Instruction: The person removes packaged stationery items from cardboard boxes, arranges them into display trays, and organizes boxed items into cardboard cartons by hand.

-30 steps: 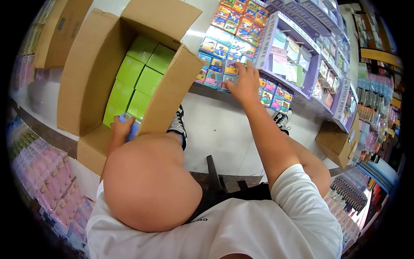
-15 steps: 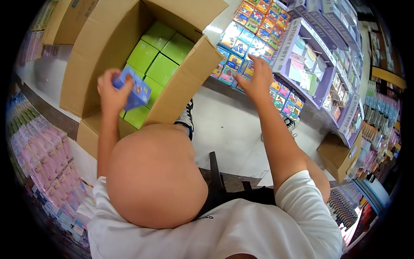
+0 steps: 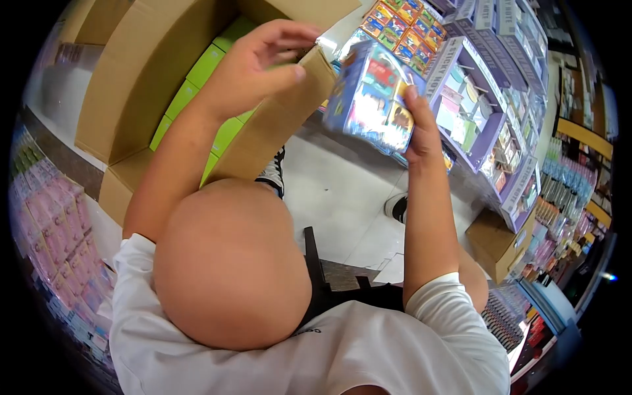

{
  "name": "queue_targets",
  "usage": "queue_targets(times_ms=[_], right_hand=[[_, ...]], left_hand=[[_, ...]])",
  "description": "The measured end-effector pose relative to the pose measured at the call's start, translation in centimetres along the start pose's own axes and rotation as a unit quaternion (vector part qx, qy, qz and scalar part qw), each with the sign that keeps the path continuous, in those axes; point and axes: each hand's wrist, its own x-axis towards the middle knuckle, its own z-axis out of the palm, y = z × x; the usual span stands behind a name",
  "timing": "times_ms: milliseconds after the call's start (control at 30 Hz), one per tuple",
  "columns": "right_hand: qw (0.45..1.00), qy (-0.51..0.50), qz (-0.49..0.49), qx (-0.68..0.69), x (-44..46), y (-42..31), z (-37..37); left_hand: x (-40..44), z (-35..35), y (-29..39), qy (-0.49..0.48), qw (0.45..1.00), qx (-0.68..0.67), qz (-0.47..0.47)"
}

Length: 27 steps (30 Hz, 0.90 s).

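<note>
My right hand grips a shiny film-wrapped pack of small printed boxes, with the thumb over its top face and the other fingers mostly hidden. The pack is lifted and tilted, its blue side towards the left. My left hand is empty, fingers stretched out and thumb apart, above the near flap of an open cardboard carton. Inside that carton lie several bright green boxes, partly covered by my left forearm.
More film-wrapped packs with orange printing lie behind the held pack. Purple display boxes stand on the right, near a small brown carton. Pink packaged goods are stacked at the left. My knees and shoes flank the pale floor.
My left hand has moved up and right, and the small blue box it held no longer shows there. My right hand, formerly empty, has taken hold of the wrapped pack and raised it.
</note>
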Motion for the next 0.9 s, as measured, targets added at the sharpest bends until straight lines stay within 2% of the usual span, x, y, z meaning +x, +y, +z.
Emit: queue_targets(times_ms=[33,67,133,233,333,467,600,633,700,767,867,900], right_hand=[[0.997,0.007,-0.061,-0.045,0.5,-0.5,-1.2],[0.989,0.058,-0.101,-0.095,1.0,-0.8,-2.1],[0.960,0.156,-0.113,-0.201,3.0,-0.5,-4.5],[0.915,0.157,-0.119,-0.353,6.7,0.9,-7.1],[0.913,0.094,-0.075,-0.389,8.7,1.9,-6.5],[0.873,-0.004,-0.057,-0.484,10.2,3.6,-5.6],[0.677,0.128,-0.049,-0.723,9.9,3.1,-3.7],[0.654,0.137,-0.021,-0.743,9.2,2.8,-3.0],[0.639,0.129,0.003,-0.758,9.0,2.6,-2.8],[0.616,0.115,0.026,-0.779,8.7,2.3,-2.6],[0.611,0.075,0.021,-0.787,7.9,2.5,-1.3],[0.624,0.064,-0.028,-0.778,7.8,3.6,-1.4]], left_hand=[[-0.7,-1.0,-1.7,0.057,0.996,0.019,-0.058],[-1.8,-1.7,-3.1,0.082,0.987,0.080,-0.113],[-3.2,-1.6,-4.7,0.122,0.947,0.201,-0.218],[-5.6,2.3,-5.6,0.056,0.879,0.407,-0.242],[-4.8,1.1,-5.6,0.012,0.831,0.481,-0.278],[-5.4,0.0,-6.3,0.071,0.832,0.484,-0.263],[-4.9,-1.4,-7.2,0.094,0.818,0.504,-0.260],[-4.7,-1.7,-7.1,0.098,0.817,0.504,-0.260],[-4.3,-2.1,-7.3,0.102,0.811,0.517,-0.255],[-4.2,-2.4,-7.6,0.095,0.832,0.485,-0.250],[-4.3,-2.5,-7.9,0.086,0.870,0.425,-0.234],[-4.3,-2.6,-8.0,0.081,0.884,0.402,-0.226]])
